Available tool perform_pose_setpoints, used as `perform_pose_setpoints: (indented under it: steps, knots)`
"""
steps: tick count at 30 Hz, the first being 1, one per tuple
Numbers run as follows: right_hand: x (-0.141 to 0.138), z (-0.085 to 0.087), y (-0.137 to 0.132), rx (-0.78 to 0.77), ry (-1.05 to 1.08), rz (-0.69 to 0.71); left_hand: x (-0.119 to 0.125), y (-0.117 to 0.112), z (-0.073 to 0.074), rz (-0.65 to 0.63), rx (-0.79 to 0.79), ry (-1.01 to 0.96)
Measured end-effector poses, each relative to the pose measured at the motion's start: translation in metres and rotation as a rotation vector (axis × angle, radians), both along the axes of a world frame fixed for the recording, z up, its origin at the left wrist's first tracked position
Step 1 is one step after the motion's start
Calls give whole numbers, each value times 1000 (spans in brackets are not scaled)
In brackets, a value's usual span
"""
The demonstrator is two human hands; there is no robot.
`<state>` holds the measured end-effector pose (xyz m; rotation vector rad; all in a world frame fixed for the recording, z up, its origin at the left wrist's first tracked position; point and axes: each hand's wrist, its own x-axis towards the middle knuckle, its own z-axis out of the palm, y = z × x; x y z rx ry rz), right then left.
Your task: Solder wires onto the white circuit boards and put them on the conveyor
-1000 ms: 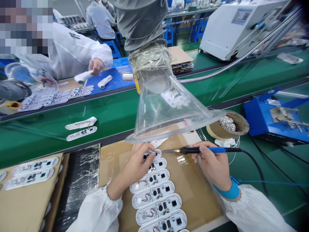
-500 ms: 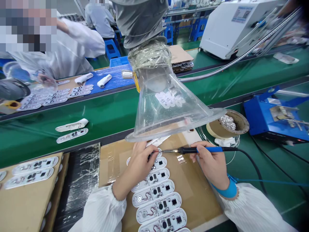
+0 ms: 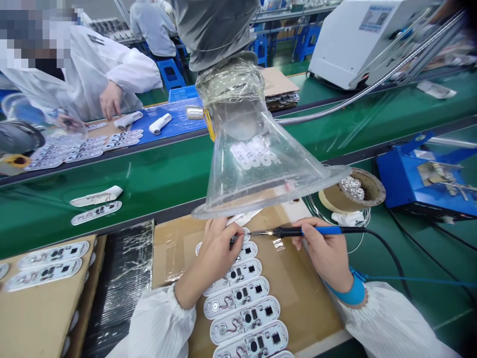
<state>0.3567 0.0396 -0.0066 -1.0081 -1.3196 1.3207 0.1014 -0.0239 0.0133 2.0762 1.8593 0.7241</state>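
Observation:
My right hand [image 3: 328, 256] grips a soldering iron [image 3: 288, 231] with a black and blue handle. The iron lies nearly level, its tip pointing left at the right end of the farthest white casing [image 3: 246, 235]. Over that casing, my left hand [image 3: 216, 248] is closed in a pinch; what its fingers hold is hidden. Nearer to me, several oblong white casings [image 3: 249, 292] with black chips and thin wires form a column on a brown cardboard sheet [image 3: 298, 303]. Whether the iron's tip touches a joint is too small to tell.
A clear fume hood [image 3: 261, 174] hangs just beyond my hands. A round tub [image 3: 328, 199] with metallic wool and a blue machine [image 3: 421, 179] stand right. More casings lie on cardboard [image 3: 33, 318] at left. Across the green conveyor belt [image 3: 160, 174] sits a co-worker [image 3: 85, 64].
Two white pieces on the conveyor belt have shifted left. The co-worker's arm has come down, with a hand near the white devices. My hands and the iron have barely moved.

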Motion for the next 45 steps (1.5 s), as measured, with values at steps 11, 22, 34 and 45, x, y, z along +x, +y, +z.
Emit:
perform_pose_setpoints:
  steps: [11,22,34,45]
  knots:
    - [-5,8,0,22,-28,-3,1,0,1,-2,-2,26]
    - [3,-1,1,18,29,-31,1,0,2,2,6,27]
    - [3,3,6,-99,164,-63,1,-1,-1,15,14,7]
    - [0,6,7,-110,157,-78,1,-1,0,17,25,10]
